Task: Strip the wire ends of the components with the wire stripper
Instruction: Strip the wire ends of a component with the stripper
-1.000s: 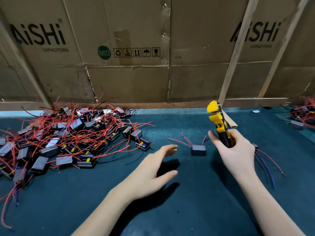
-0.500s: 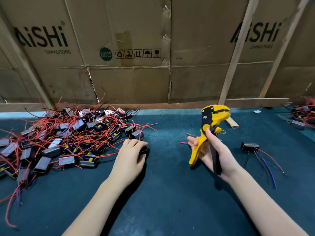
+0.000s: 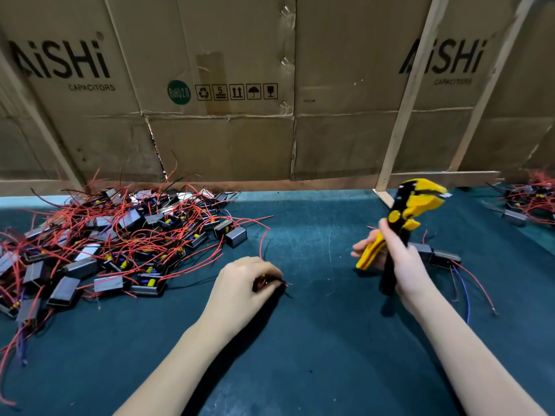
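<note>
Components with red wires lie heaped at the left edge of the green table, against the cardboard wall at its far edge. One component sits under the left hand near the table's middle, fingers curled round it, red wire ends poking out beside the fingertips. Well apart to the right, the right hand grips the yellow and black wire stripper upright above the table. Two more components lie just behind that hand.
</note>
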Available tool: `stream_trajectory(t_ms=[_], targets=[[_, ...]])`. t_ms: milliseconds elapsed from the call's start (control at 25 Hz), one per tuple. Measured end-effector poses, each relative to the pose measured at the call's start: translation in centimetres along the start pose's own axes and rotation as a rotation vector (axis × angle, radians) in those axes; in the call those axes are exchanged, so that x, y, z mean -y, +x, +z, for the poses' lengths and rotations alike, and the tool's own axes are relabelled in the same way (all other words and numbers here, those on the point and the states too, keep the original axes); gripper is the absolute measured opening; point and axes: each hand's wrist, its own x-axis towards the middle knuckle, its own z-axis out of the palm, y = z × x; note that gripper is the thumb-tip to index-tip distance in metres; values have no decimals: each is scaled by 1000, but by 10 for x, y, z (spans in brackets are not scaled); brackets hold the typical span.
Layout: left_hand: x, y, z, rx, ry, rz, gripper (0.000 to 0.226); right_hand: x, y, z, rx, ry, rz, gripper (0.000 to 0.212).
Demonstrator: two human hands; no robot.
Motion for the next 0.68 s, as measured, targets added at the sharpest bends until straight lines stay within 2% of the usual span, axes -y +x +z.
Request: stream_trajectory(t_ms=[120, 280, 400, 480, 600, 680], targets=[[0, 1, 0, -44, 14, -44, 3, -7, -9, 14, 92, -227, -55, 45], [0, 1, 1, -93, -26, -91, 6, -10, -14, 15, 168, -401, -128, 40], [1, 2, 0, -102, -62, -110, 7, -13, -20, 18, 214, -530, -160, 57], [2, 2, 0, -99, -64, -121, 8, -16, -22, 21, 98, -779, -247, 60], [0, 2, 2, -83, -78, -121, 7, -20, -21, 21, -138, -1277, -547, 53], [-1, 2, 3, -65, -88, -120, 6, -24, -20, 22, -222, -1466, -655, 56]])
